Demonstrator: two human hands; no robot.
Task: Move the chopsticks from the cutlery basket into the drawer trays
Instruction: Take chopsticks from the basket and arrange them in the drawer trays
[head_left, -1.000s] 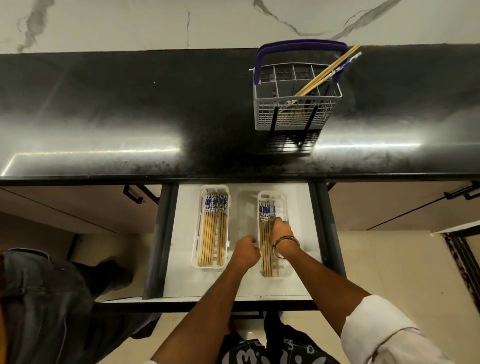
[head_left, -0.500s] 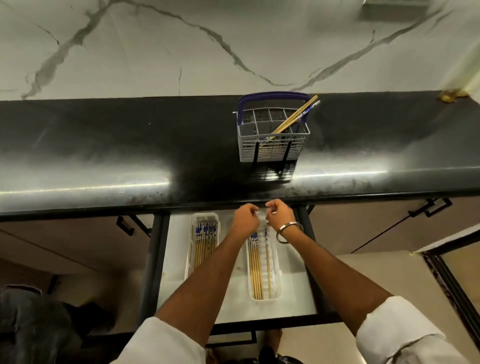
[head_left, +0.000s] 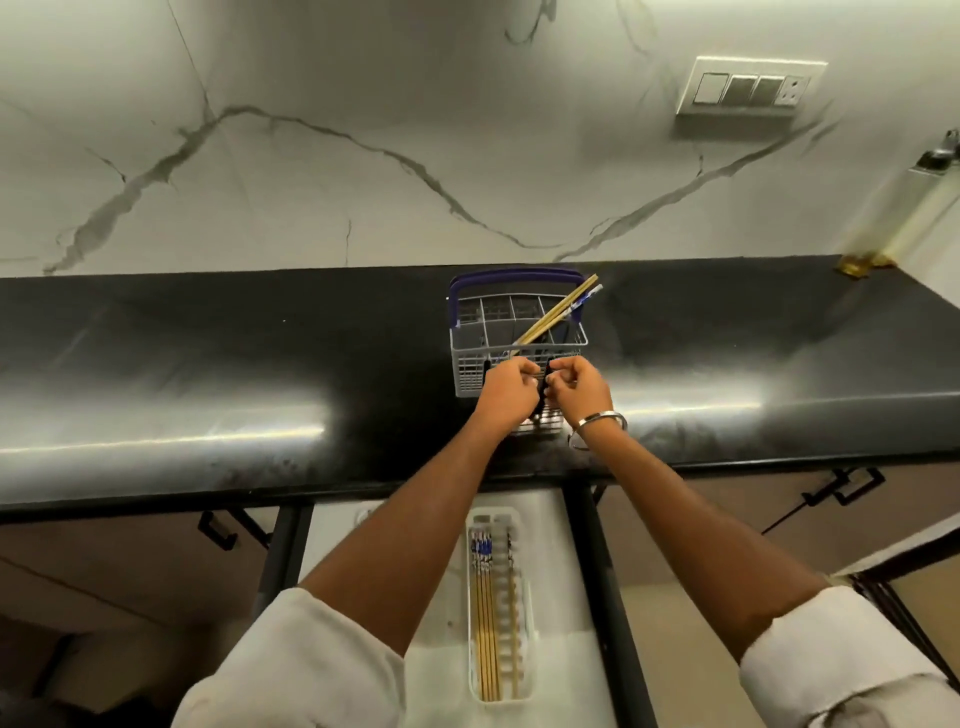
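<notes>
Leaning in the cutlery basket (head_left: 519, 332) on the black countertop (head_left: 208, 364), two chopsticks (head_left: 558, 314) are seen. Just in front of the basket, the left hand (head_left: 506, 397) and right hand (head_left: 576, 392) are curled, gripping nothing visible. Below the basket, more chopsticks (head_left: 488, 623) lie in a white drawer tray (head_left: 527, 613).

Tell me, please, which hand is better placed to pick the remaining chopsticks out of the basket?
Probably the right hand: the wooden chopsticks lean toward the grey basket's right side, nearer it than the left hand.
</notes>
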